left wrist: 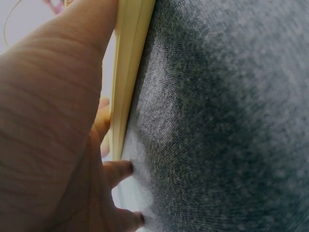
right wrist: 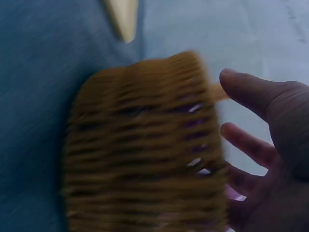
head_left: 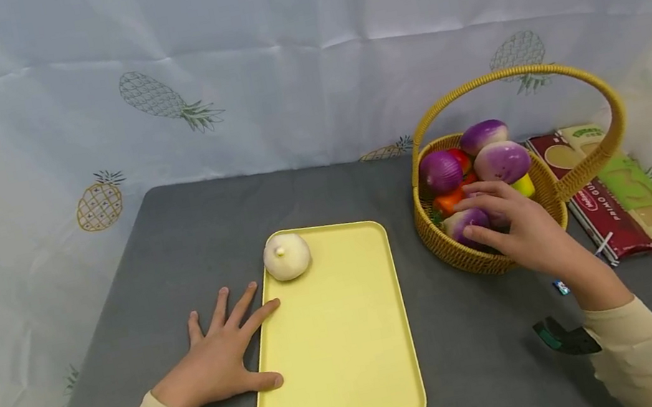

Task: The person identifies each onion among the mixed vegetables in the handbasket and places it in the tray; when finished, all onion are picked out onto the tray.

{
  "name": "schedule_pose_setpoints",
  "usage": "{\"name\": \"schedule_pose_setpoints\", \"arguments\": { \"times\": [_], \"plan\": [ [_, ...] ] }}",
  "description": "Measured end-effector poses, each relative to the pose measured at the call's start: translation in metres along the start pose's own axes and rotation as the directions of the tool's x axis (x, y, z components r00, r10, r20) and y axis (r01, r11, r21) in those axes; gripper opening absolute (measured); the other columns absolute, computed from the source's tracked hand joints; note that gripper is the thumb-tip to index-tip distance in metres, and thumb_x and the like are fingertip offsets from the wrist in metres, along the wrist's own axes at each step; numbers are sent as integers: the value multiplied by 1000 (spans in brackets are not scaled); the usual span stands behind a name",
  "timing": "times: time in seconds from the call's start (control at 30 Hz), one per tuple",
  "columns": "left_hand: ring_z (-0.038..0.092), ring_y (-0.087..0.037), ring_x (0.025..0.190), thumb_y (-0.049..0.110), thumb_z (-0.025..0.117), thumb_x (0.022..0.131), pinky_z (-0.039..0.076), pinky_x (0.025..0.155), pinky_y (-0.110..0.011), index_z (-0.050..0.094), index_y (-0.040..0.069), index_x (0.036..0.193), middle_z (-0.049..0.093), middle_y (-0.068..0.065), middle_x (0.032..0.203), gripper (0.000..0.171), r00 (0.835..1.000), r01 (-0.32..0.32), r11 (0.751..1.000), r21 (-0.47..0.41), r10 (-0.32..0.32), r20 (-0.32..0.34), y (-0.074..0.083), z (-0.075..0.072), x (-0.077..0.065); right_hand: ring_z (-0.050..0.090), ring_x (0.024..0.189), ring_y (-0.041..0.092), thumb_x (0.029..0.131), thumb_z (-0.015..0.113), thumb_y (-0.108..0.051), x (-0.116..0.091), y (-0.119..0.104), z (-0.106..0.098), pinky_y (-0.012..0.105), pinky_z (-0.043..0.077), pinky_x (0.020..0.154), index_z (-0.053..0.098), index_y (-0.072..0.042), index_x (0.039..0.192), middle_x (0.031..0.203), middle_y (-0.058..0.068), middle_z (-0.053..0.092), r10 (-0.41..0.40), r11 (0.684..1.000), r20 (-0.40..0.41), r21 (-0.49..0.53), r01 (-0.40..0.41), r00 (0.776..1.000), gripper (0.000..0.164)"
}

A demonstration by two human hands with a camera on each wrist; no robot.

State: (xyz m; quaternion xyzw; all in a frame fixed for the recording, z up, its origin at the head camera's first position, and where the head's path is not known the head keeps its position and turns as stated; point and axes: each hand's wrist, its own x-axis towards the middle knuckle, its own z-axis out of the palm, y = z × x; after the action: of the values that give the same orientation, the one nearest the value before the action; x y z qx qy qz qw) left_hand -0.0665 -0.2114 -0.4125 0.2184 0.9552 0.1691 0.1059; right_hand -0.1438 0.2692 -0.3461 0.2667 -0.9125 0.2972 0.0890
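My left hand [head_left: 216, 361] lies with spread fingers over the left edge of a yellow tray [head_left: 336, 333]. Its thumb and index finger touch the rim; other fingers reach the grey cloth. A white onion-like bulb [head_left: 286, 256] sits in the tray's far left corner. My right hand [head_left: 526, 226] hovers over a wicker basket [head_left: 462, 253], fingers apart and slightly bent, nearest a purple-and-white turnip-like vegetable [head_left: 461, 225]. In the right wrist view a gap shows between thumb and fingers; the basket wall [right wrist: 140, 145] hides most contents, and no grip is visible.
The basket also holds a purple onion [head_left: 443, 172], more purple-and-white vegetables [head_left: 503, 162], an orange pepper-like piece [head_left: 449, 202] and something yellow [head_left: 524, 186]. Its tall handle [head_left: 500, 74] arches above. Flat red [head_left: 607, 219] and green-beige [head_left: 645, 191] packets lie right of it.
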Motion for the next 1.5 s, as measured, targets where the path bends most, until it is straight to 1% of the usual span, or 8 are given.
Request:
{"name": "schedule_pose_setpoints", "arguments": {
  "times": [0.13,0.53,0.67,0.77,0.9,1.07,1.23,1.5],
  "plan": [
    [3,-58,147,84,67,71,4,91,-89,35,32,159,12,-12,168,107,1000,-2,1000,4,2,3,-2,1,0,46,131,41,87,80,-7,-5,14,9,67,40,98,70,-10,124,143,19,48,-3,1000,31,-12,3,1000,38],
    [1,-57,147,85,66,71,3,92,-88,33,32,160,11,-12,168,108,1000,10,1000,-7,-10,14,-3,-1,-1,53,120,37,90,79,-15,0,13,8,63,45,95,71,-13,125,135,14,56,28,999,67,-38,-25,997,36],
    [1,-57,148,85,66,71,3,92,-88,33,32,160,11,-12,169,108,1000,-1,1000,6,1,12,-4,-2,0,59,114,30,88,81,-11,0,5,0,29,50,95,72,-14,124,136,9,57,31,999,-24,-27,-31,999,38],
    [1,-57,147,84,67,71,3,92,-88,34,31,160,11,-13,169,108,1000,1,1000,8,-1,14,-4,-4,0,60,109,14,83,84,-4,3,-7,-4,9,44,87,73,-15,124,133,4,59,0,1000,-120,15,1,993,43],
    [2,-57,147,83,69,71,4,92,-88,34,31,160,11,-13,168,108,1000,5,1000,3,-5,10,-3,-6,0,56,111,2,74,86,9,13,-29,-1,11,47,87,74,-11,123,133,4,60,-88,990,-201,87,108,976,54],
    [1,-57,148,83,68,71,3,92,-88,33,32,160,11,-12,169,108,1000,9,1000,-5,-9,7,-4,-5,-2,56,118,12,75,86,8,26,-50,22,19,50,91,73,-9,123,133,7,59,-183,964,-170,161,211,968,53],
    [0,-56,148,84,68,71,2,92,-88,33,32,160,11,-12,169,108,1000,14,1000,-6,-14,3,-6,-2,-2,59,117,17,85,83,-6,33,-55,65,34,55,90,71,-17,128,134,3,56,-165,948,-52,268,173,985,47],
    [1,-56,148,82,68,73,3,91,-89,33,31,160,10,-12,169,107,1000,-3,1000,-13,3,6,-3,-3,-1,58,110,21,86,83,-13,35,-46,106,41,54,87,70,-19,129,127,8,53,-136,976,12,172,132,991,46]
  ]
}}
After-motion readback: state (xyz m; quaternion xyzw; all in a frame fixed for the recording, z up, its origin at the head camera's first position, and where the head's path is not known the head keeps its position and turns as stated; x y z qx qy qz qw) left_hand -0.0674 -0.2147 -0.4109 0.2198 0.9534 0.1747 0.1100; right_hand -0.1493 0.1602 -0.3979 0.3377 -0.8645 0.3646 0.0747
